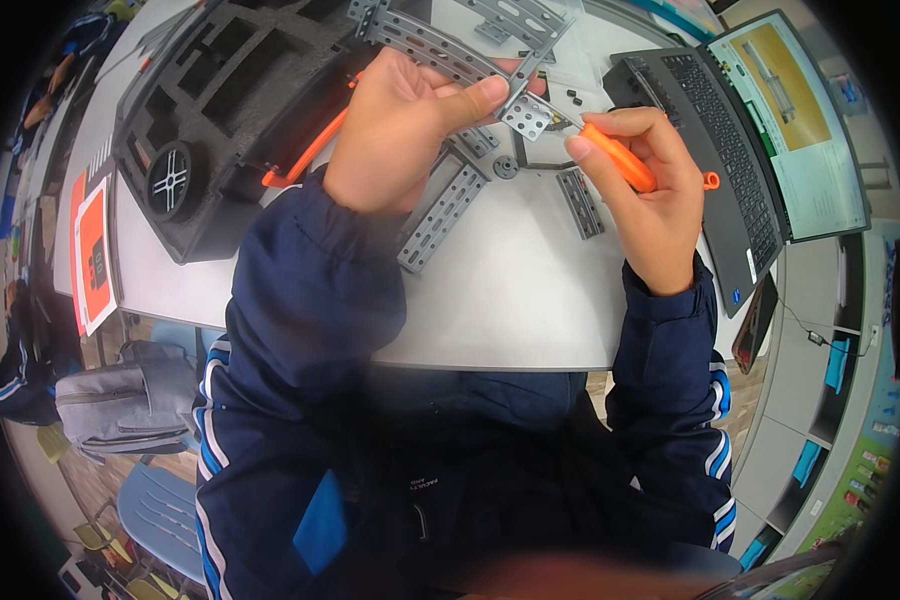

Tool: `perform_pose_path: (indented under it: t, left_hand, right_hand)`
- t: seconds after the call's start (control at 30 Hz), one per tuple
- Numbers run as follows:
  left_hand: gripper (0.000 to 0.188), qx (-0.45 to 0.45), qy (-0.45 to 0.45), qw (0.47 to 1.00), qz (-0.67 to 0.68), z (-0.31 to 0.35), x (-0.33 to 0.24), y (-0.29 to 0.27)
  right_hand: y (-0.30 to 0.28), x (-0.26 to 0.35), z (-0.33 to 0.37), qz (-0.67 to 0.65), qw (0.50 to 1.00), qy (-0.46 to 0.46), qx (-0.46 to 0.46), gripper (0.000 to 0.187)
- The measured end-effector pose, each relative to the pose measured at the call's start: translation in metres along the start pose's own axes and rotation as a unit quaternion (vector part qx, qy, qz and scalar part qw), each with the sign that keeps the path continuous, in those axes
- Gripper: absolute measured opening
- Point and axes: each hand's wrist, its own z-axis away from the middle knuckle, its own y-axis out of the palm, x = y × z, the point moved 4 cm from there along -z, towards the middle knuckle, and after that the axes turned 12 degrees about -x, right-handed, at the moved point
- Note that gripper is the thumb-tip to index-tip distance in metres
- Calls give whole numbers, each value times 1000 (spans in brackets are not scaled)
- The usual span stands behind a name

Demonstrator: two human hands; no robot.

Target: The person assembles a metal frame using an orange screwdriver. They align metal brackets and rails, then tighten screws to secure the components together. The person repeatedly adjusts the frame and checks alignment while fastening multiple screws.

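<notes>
my left hand (400, 130) pinches the gray metal frame (435, 45) above the white table (500, 310), thumb by its corner. my right hand (655, 190) has its fingers wrapped round the orange screwdriver (622, 160), which slants up and left, its thin end by that corner; i can't tell if it's touching a screw. so the frame is up and left of my right fingers. the laptop (705, 130) is close on the right, the dark case (300, 105) on the left, and there's open room nearer me, up to the table's round edge.
</notes>
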Motion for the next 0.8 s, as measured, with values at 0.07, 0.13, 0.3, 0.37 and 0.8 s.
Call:
perform_pose_path:
  t: [0.07, 0.13, 0.3, 0.37, 0.8]
  left_hand:
    - [31, -3, 3, 1000, 5, 0, 0, 0]
    - [30, -11, 14, 1000, 8, -1, 1, 1]
    - [26, -8, 7, 1000, 26, 1, 0, 1]
    - [25, -6, 5, 1000, 29, 1, -1, 1]
    - [29, -28, 3, 1000, 0, 1, 1, 3]
  right_hand:
    - [0, 0, 1, 3, 1000, 18, 11, 16]
    - [0, 0, 2, 3, 998, 47, 30, 17]
    - [1, 0, 3, 11, 999, 35, 33, 15]
    - [1, 0, 4, 11, 999, 37, 34, 15]
    - [-3, 0, 0, -45, 997, 55, 13, 15]
